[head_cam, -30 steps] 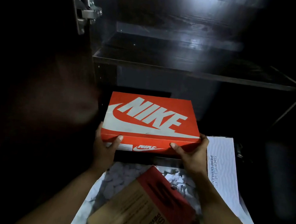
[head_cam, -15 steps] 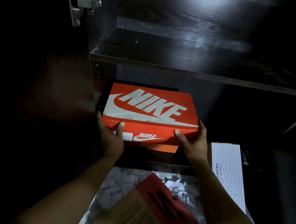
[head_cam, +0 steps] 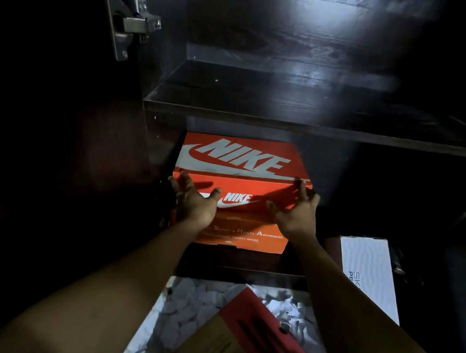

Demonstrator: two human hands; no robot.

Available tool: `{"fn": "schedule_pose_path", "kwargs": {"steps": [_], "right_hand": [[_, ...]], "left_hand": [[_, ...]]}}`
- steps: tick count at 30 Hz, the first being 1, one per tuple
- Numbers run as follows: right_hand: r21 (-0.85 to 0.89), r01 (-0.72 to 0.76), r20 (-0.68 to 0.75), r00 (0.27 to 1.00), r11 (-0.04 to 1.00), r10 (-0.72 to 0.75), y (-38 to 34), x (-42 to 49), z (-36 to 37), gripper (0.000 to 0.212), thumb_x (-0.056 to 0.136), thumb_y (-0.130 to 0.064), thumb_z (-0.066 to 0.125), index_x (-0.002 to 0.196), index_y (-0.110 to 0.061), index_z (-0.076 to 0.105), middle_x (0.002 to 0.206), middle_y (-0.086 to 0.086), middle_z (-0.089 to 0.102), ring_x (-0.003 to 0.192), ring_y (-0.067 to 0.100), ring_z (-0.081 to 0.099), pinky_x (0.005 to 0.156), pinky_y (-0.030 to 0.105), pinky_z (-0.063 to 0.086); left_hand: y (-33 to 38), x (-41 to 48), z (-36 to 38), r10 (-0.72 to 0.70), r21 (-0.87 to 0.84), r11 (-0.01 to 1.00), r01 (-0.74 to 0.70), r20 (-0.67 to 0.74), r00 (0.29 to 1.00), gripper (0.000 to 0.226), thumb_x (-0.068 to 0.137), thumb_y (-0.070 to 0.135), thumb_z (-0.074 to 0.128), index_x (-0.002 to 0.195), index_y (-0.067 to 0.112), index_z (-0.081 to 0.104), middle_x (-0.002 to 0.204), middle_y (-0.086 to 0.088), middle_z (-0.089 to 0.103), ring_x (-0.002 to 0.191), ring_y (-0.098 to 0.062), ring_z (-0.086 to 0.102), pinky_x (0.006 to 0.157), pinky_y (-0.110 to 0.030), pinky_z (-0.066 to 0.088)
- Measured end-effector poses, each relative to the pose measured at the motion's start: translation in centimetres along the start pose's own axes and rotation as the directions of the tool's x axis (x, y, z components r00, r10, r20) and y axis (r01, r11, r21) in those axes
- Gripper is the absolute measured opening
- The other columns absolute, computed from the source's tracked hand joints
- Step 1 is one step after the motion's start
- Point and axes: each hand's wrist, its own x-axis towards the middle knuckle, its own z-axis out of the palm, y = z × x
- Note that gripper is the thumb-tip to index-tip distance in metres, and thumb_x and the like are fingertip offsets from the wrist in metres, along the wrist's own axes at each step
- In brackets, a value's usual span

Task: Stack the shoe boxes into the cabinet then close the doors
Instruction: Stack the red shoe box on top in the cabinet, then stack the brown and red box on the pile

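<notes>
my left hand point(head_cam: 198, 205) and right hand point(head_cam: 298, 216), fingers wide and holding nothing, should nudge the nike box point(head_cam: 242, 160) evenly, flush over the orange box point(head_cam: 251, 234) beneath.

White pebble-patterned floor point(head_cam: 195, 309) below

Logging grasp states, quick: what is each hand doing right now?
Left hand: open, fingers spread before the Nike box, holding nothing.
Right hand: open, fingers spread, holding nothing.
</notes>
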Motion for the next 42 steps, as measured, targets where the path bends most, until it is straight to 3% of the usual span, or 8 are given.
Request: {"fn": "schedule_pose_path", "kwargs": {"steps": [5, 10, 14, 16, 20, 26, 30, 42], "right_hand": [[0.023, 0.068, 0.140, 0.988, 0.997, -0.071, -0.2, 0.4, -1.2, 0.093, 0.082, -0.023, 0.081, 0.152, -0.039, 0.021, 0.132, -0.001, 0.038, 0.127, 0.024, 0.045, 0.110, 0.050, 0.042], [0.071, 0.123, 0.276, 0.951, 0.990, -0.138, -0.2, -0.8, -2.7, 0.090, 0.086, -0.007, 0.075, 0.141, -0.050, 0.019, 0.114, -0.023, 0.049, 0.097, -0.007, 0.051, 0.079, 0.005, 0.048], [0.063, 0.018, 0.287, 0.957, 0.998, -0.036, 0.6, -4.0, -3.7, 0.107, 0.075, -0.034, 0.087, 0.157, -0.032, 0.019, 0.145, -0.003, 0.046, 0.131, 0.016, 0.047, 0.110, 0.039, 0.044], [0.054, -0.043, 0.342, 0.939, 0.998, 0.023, 2.5, -6.2, -4.0, 0.113, 0.061, -0.053, 0.091, 0.154, -0.029, 0.031, 0.142, 0.004, 0.056, 0.125, 0.019, 0.058, 0.105, 0.045, 0.049], [-0.008, -0.113, 0.445, 0.889, 0.994, 0.105, 3.3, -13.7, -5.7, 0.078, 0.073, -0.008, 0.087, 0.141, -0.009, 0.049, 0.110, -0.002, 0.072, 0.095, 0.003, 0.070, 0.082, 0.021, 0.054], [-0.300, -0.066, 0.504, 0.836, 0.952, 0.217, 7.6, -21.8, -5.3, 0.112, 0.044, -0.085, 0.076, 0.139, -0.030, 0.053, 0.126, -0.003, 0.061, 0.116, 0.014, 0.058, 0.108, 0.030, 0.042], [-0.411, 0.062, 0.558, 0.806, 0.910, 0.197, 5.2, -24.4, -6.0, 0.124, 0.058, -0.050, 0.092, 0.157, -0.022, 0.023, 0.157, 0.006, 0.033, 0.146, 0.025, 0.030, 0.117, 0.039, 0.032], [-0.590, 0.045, 0.585, 0.712, 0.806, 0.388, 12.2, -22.0, -4.4, 0.169, 0.011, -0.073, 0.085, 0.155, -0.022, 0.013, 0.152, 0.001, 0.045, 0.140, 0.024, 0.040, 0.111, 0.042, 0.041]], "left_hand": [[-0.1, 2.7, -0.8, -0.067, 0.043, 0.997, 0.062, 0.129, 0.989, 0.108, 0.089, 0.049, 0.067, 0.157, 0.030, -0.015, 0.166, -0.007, -0.015, 0.152, -0.035, 0.008, 0.120, -0.057, 0.023], [0.0, 1.6, -1.0, -0.040, 0.096, 0.995, 0.034, 0.061, 0.997, 0.102, 0.090, 0.045, 0.067, 0.158, 0.029, -0.007, 0.166, -0.007, -0.012, 0.151, -0.037, 0.013, 0.118, -0.055, 0.028], [-1.7, -1.6, -1.8, 0.057, 0.161, 0.985, -0.068, 0.068, 0.996, 0.107, 0.086, 0.048, 0.071, 0.159, 0.020, -0.003, 0.165, -0.004, -0.018, 0.153, -0.032, 0.003, 0.122, -0.050, 0.019], [-3.3, -4.8, -2.4, 0.114, 0.218, 0.967, -0.131, 0.089, 0.990, 0.106, 0.085, 0.049, 0.071, 0.159, 0.019, 0.000, 0.166, -0.004, -0.014, 0.153, -0.030, 0.001, 0.122, -0.051, 0.015], [-7.5, -12.4, -3.6, 0.192, 0.241, 0.940, -0.241, 0.211, 0.958, 0.108, 0.084, 0.041, 0.075, 0.159, 0.011, 0.002, 0.167, -0.010, -0.007, 0.154, -0.027, -0.004, 0.121, -0.040, 0.010], [-13.4, -24.3, -4.8, -0.004, 0.376, 0.915, -0.146, 0.370, 0.929, 0.121, 0.078, 0.064, 0.070, 0.158, 0.023, -0.010, 0.166, 0.003, -0.016, 0.154, -0.022, -0.009, 0.123, -0.048, 0.008], [-16.7, -29.8, -4.3, -0.063, 0.394, 0.915, -0.085, 0.348, 0.936, 0.139, 0.063, 0.073, 0.076, 0.158, 0.017, -0.007, 0.167, -0.002, -0.009, 0.154, -0.030, -0.005, 0.121, -0.050, 0.009], [-22.3, -35.5, -2.5, -0.236, 0.357, 0.928, 0.108, 0.340, 0.910, 0.166, 0.044, 0.063, 0.088, 0.151, 0.017, -0.031, 0.165, -0.009, -0.008, 0.147, -0.035, 0.020, 0.112, -0.053, 0.033]]}}
